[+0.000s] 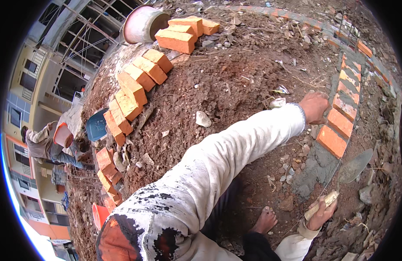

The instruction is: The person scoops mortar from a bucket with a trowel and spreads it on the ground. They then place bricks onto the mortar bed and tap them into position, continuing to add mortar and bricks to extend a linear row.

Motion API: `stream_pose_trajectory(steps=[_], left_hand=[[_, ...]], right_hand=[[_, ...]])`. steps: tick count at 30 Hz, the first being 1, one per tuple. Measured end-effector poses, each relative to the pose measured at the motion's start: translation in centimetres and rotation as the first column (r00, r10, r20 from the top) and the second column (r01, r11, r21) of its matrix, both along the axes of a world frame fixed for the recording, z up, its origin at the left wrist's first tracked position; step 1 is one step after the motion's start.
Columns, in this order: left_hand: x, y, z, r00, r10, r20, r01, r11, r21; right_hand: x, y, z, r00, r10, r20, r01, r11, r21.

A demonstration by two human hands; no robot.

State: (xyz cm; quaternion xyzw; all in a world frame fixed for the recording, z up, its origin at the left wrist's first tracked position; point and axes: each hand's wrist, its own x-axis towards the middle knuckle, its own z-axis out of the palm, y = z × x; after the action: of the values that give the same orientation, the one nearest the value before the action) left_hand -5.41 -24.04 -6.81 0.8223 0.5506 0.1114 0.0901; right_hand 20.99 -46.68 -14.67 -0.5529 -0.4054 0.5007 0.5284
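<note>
My left arm, in a stained white sleeve, stretches across the middle. My left hand [315, 107] is curled at the inner side of a curved row of orange bricks [341, 123]; its fingertips are hidden, so whatever they hold cannot be made out. At the lower right my right hand [322, 214] wraps round the pale wooden handle of a trowel [356, 167]. The trowel's grey blade points up and right, beside the row's near end. Grey wet mortar [315, 170] spreads below the nearest brick [331, 141]. A thin string [332, 176] runs along the outer edge.
Loose bricks [133, 87] line the soil on the left, near a dark basin [96, 124] and a large bucket [145, 25]. A person [46, 143] with a bucket works farther left, before buildings and scaffolding [85, 41]. My bare foot [265, 220] rests on the dirt.
</note>
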Motion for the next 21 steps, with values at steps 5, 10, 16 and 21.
stream_pose_trajectory(steps=[5, 10, 16, 21], left_hand=[[-16.7, -2.1, 18.4, 0.862, 0.474, -0.176, -0.427, 0.869, 0.249], [-35.2, -9.7, 24.0, 0.563, 0.747, -0.354, -0.633, 0.665, 0.397], [-41.1, -11.8, 21.4, 0.494, 0.521, -0.697, -0.371, 0.851, 0.372], [-41.5, -12.2, 21.3, 0.512, 0.466, -0.722, -0.232, 0.884, 0.406]], right_hand=[[-1.7, -0.5, 2.9, 0.997, 0.004, 0.074, -0.001, 0.999, -0.046], [-2.1, 0.1, 4.6, 0.995, 0.088, 0.056, -0.09, 0.996, 0.024], [-3.2, -0.5, 4.1, 0.991, 0.126, 0.055, -0.125, 0.992, -0.02], [-3.4, -0.9, 4.3, 0.994, 0.108, 0.032, -0.108, 0.994, 0.0]])
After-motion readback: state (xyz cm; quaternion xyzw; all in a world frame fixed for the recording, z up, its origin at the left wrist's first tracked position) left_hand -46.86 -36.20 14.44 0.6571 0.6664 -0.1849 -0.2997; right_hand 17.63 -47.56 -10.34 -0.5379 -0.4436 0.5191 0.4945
